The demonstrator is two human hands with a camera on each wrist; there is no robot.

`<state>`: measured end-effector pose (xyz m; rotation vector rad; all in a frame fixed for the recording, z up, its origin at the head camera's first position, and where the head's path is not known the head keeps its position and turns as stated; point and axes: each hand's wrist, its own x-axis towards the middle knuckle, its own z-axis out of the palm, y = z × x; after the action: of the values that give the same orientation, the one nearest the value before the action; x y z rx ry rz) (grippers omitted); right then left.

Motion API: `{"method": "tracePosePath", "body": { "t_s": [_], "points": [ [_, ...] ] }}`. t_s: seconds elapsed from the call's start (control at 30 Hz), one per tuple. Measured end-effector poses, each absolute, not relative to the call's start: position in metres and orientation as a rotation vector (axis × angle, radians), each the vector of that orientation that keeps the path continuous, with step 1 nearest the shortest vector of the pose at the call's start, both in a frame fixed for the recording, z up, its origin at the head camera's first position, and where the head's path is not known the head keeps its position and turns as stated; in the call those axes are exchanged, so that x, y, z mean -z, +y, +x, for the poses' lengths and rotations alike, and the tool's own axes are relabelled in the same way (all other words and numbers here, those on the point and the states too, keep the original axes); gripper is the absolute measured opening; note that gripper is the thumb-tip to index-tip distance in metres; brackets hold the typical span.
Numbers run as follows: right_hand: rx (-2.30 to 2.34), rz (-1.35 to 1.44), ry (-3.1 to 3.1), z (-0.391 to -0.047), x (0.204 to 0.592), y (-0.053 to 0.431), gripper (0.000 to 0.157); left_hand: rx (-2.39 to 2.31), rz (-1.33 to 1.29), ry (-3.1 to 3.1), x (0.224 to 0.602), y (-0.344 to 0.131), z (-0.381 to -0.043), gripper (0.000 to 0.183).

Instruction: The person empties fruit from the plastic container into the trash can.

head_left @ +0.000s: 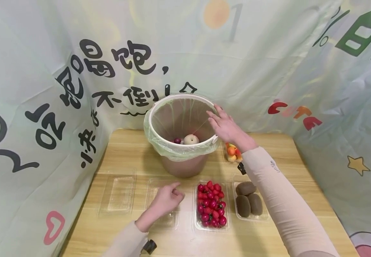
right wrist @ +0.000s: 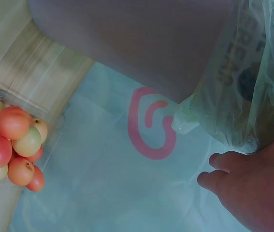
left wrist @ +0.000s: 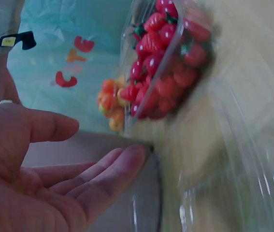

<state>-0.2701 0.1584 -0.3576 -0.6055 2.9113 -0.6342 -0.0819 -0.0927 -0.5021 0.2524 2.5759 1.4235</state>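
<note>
Fingers of the left hand [head_left: 166,200] are loosely bent and hold nothing in the head view, over the edge of a clear tray [head_left: 154,184]. Those of the right hand [head_left: 225,125] lie fairly straight at the right rim of the bin [head_left: 185,166], at the far middle of the desk [head_left: 108,239]; how firmly they press cannot be told. Inside the bag-lined bin sit a pale round fruit [head_left: 191,139] and a dark small one [head_left: 177,141]. The work seems partly done: those two are in the bin and the left tray [head_left: 119,194] shows no fruit, while strawberries and cherries [head_left: 211,203], kiwis [head_left: 255,204] on the right and orange-red fruit [head_left: 231,151] farther off remain in their boxes. The cloth wall [head_left: 253,64] reads "喝饱", "不倒" and a colourful "CUTE"; the sleeve's small print is illegible.

In the left wrist view, thumb and fingers stand apart, with the red fruit just beyond; "CUTE" appears sideways, incomplete.

In the right wrist view, two fingertips show beside the green bag [right wrist: 233,121]; capitals behind it seem to end in "REAM". No brand can be read.
</note>
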Motion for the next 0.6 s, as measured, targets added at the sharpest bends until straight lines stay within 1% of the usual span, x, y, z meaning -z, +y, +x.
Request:
{"method": "tracePosePath", "body": {
  "t_s": [0.17,0.3,0.6],
  "points": [
    [0.63,-0.607,2.918,-0.272,0.358,0.159,0.06,-1.408,0.265,2.488,0.507,-0.068,-0.086,0.062],
    [0.645,-0.61,2.92,-0.272,0.358,0.159,0.06,-1.405,0.268,2.467,0.512,-0.053,-0.086,0.063],
    [0.668,-0.612,2.91,-0.271,0.359,0.161,0.06,-1.38,0.191,2.483,0.53,-0.032,-0.082,0.071]
  ]
}}
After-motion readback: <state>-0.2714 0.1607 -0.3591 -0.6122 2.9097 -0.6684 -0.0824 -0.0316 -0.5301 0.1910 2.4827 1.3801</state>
